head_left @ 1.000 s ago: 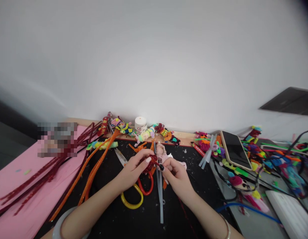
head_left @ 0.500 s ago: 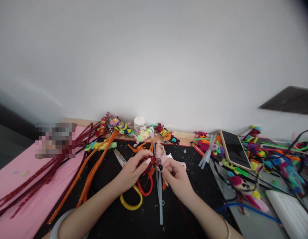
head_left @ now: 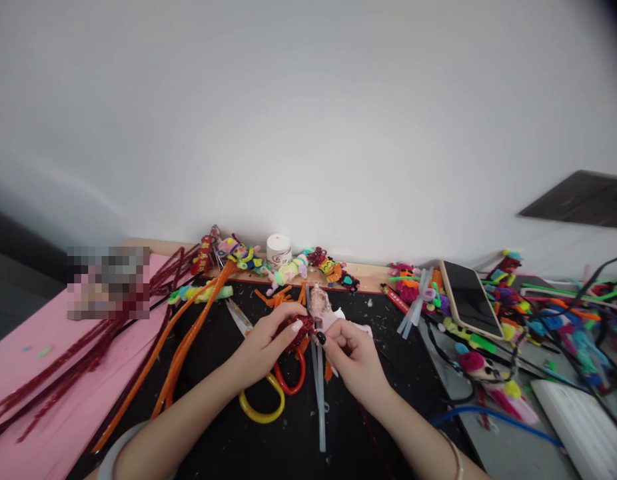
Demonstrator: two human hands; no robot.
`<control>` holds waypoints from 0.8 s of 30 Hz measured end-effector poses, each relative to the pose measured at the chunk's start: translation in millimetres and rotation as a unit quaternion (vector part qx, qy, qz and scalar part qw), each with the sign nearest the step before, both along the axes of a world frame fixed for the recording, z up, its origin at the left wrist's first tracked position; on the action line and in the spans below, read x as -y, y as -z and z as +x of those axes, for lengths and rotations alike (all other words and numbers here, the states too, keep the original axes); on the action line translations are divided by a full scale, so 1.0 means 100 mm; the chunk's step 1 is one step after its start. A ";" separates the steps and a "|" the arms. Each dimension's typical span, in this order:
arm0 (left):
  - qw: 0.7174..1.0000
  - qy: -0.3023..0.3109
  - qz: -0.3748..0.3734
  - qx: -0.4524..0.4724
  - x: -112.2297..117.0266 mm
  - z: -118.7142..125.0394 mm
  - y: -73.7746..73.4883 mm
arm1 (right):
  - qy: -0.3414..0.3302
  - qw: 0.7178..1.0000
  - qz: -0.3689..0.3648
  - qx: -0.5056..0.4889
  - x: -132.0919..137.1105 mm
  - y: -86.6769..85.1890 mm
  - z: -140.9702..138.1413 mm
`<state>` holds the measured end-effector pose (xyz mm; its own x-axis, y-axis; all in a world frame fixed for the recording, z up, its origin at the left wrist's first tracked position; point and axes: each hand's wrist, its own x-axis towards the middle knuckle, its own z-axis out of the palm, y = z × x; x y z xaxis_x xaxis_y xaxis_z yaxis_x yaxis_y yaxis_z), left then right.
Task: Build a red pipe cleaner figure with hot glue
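My left hand [head_left: 263,345] is curled around a small dark red glittery pipe-cleaner ball [head_left: 299,329], held just above the black mat [head_left: 223,427]. My right hand [head_left: 352,357] meets it from the right, fingers pinched on a small black bead [head_left: 321,338] at the ball's side. Under the hands lie scissors [head_left: 268,390] with one yellow and one red handle loop, their blades pointing up-left. Clear glue sticks [head_left: 319,393] lie lengthwise between my wrists.
Long orange pipe cleaners [head_left: 188,340] and dark red glittery ones [head_left: 78,367] spread across the left, over a pink sheet [head_left: 48,427]. Small finished figures and a white jar [head_left: 279,251] line the wall. A phone [head_left: 468,300] and tangled coloured pipe cleaners [head_left: 553,320] fill the right.
Both hands stay together on the red ball, with only slight shifts of the fingers. The view has drifted a little.
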<state>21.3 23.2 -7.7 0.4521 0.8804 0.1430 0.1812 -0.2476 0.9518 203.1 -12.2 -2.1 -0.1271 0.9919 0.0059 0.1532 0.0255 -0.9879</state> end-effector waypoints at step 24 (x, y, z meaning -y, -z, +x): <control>1.000 0.009 -0.009 -0.009 0.00 0.00 0.00 | -0.008 1.000 0.006 0.025 -0.02 0.00 0.00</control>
<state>21.6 23.1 -8.1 0.4694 0.8750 0.1187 0.1933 -0.2329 0.9531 203.4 -10.4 -1.8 -0.1434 0.9896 0.0111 0.2010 0.0401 -0.9788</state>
